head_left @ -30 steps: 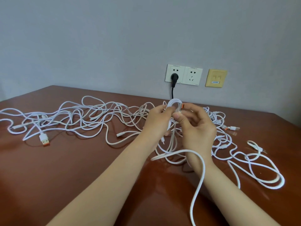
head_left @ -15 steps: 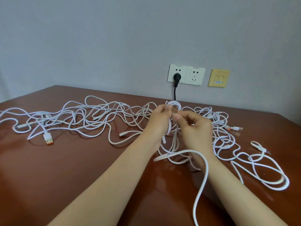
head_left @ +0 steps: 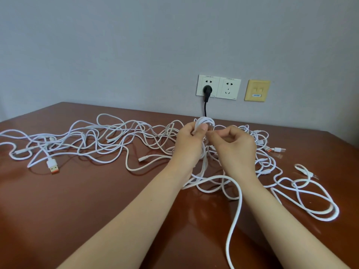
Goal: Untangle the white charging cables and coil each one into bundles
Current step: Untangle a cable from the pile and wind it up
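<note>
Grey wall and a red-brown table (head_left: 77,210) frame the work, with a white socket (head_left: 218,87) on the wall and a black plug (head_left: 207,90) seated in it.

Just below the socket, the left hand (head_left: 189,146) grips a small coil (head_left: 204,121) of white cable, its thumb laid across the turns. The right hand (head_left: 235,150), below and slightly right of the socket, has its fingers curled and seems to pinch the cable where it meets the coil, though the exact contact is partly hidden.

The step looks like winding the first cable, early in the task. One free strand (head_left: 241,199) runs from under the hands, far below the socket, and off the bottom edge. The next move probably calls for feeding that strand up turn by turn while the left thumb keeps the coil from springing open, and for easing it clear wherever it crosses the others.

The remaining cables (head_left: 108,140) sprawl in overlapping loops to the lower left and lower right of the socket. They are thin, limp and matte, and an orange-tipped USB end (head_left: 52,166) lies far to the lower left.
</note>
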Demonstrator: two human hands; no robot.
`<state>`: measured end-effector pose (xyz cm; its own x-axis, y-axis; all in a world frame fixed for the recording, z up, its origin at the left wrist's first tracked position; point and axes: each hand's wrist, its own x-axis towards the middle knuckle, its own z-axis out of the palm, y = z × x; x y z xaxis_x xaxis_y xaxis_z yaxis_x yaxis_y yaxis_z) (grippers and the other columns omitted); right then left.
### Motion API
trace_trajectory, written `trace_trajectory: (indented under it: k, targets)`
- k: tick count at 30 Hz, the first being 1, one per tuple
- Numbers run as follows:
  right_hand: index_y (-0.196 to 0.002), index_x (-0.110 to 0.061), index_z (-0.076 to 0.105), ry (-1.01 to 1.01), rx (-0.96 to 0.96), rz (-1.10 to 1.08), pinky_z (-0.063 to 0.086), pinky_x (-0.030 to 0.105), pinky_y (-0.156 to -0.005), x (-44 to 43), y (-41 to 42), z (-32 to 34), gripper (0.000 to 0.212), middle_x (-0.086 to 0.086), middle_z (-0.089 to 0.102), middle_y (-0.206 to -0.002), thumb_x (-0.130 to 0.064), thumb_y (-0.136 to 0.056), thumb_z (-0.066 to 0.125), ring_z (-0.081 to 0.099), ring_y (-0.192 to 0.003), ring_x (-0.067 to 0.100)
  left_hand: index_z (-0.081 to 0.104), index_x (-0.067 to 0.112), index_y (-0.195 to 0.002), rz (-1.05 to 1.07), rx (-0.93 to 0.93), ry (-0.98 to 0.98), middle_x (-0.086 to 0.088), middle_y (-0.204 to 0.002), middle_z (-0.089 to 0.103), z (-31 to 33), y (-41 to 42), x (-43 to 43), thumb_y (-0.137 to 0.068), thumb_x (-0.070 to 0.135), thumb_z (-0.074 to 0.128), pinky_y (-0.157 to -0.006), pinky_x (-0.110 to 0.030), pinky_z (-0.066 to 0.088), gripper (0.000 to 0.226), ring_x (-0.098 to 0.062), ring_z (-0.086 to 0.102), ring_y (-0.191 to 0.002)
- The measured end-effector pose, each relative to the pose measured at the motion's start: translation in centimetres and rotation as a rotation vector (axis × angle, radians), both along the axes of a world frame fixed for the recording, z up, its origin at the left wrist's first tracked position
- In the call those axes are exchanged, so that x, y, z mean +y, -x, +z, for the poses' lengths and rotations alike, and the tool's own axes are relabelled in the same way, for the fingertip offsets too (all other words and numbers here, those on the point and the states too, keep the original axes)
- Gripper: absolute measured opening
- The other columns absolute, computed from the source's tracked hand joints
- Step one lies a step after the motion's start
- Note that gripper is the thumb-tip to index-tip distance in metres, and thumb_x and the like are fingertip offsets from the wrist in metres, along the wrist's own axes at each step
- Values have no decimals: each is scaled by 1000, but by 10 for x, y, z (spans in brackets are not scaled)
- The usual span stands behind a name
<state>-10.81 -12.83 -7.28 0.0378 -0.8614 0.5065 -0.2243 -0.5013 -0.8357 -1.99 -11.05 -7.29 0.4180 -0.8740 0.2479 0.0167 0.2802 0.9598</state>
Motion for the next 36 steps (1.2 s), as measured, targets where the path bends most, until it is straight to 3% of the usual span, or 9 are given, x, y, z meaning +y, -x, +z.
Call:
trace_trajectory:
  k: [3,6,11,14,18,24,28,30,36]
  targets:
    - [-62,-15,62,16,53,-11,46,27,-62,-3,1,0,20,-5,65,-60,-19,-81,68,59,-58,11,59,7,-108,33,-100,51,6,-82,58,-2,-1,-1,-96,14,49,-59,-4,41,17,-2,53,-72]
    - [-66,-10,66,46,117,-3,48,31,-65,-3,3,0,17,-1,67,-63,-18,-81,67,63,-64,17,60,13,-105,43,-266,65,11,-85,58,-3,-5,1,-96,12,49,-67,-7,42,15,1,54,-76]
    - [-59,-11,63,13,157,39,43,26,-56,-9,8,3,21,2,64,-54,-15,-78,69,57,-53,17,62,18,-101,57,-486,87,3,-89,63,-5,-11,4,-95,12,49,-76,-27,44,16,-13,58,-81]
    - [-56,-11,61,-42,179,93,42,22,-52,-11,13,6,24,-6,62,-48,-15,-78,71,55,-49,11,60,14,-100,24,-580,73,3,-82,60,-7,-12,6,-97,15,45,-70,-19,41,15,-7,54,-74]
    - [-62,-6,65,-107,135,77,42,27,-62,-12,15,6,26,3,66,-64,-24,-78,74,57,-60,15,59,10,-106,8,-637,106,-2,-89,62,-5,-9,7,-98,13,41,-64,-10,36,19,-7,52,-73]
    - [-93,-13,46,-414,-67,197,43,27,-60,-15,15,5,28,3,59,-73,-26,-83,69,49,-60,11,60,18,-105,-14,-593,101,6,-75,56,-8,-8,5,-98,16,41,-58,-9,34,20,1,48,-64]
    - [-96,-18,53,-142,161,162,38,17,-60,-14,10,-5,9,-6,53,-75,-25,-95,49,49,-66,7,60,23,-110,-47,-542,118,5,-92,62,-8,-7,5,-97,16,45,-72,-11,40,20,-2,55,-81]
    - [-93,-17,54,0,210,103,32,11,-55,-14,9,-7,12,-6,51,-75,-21,-98,43,46,-67,6,60,21,-114,-74,-512,129,8,-97,62,-6,-4,6,-98,15,46,-78,-12,42,22,-1,56,-86]
    - [-92,-19,51,3,201,112,34,9,-58,-17,9,-14,20,-9,53,-72,-33,-99,38,49,-68,2,57,29,-103,-94,-394,94,14,-89,60,-8,-1,2,-98,13,45,-79,-15,43,21,-4,58,-87]
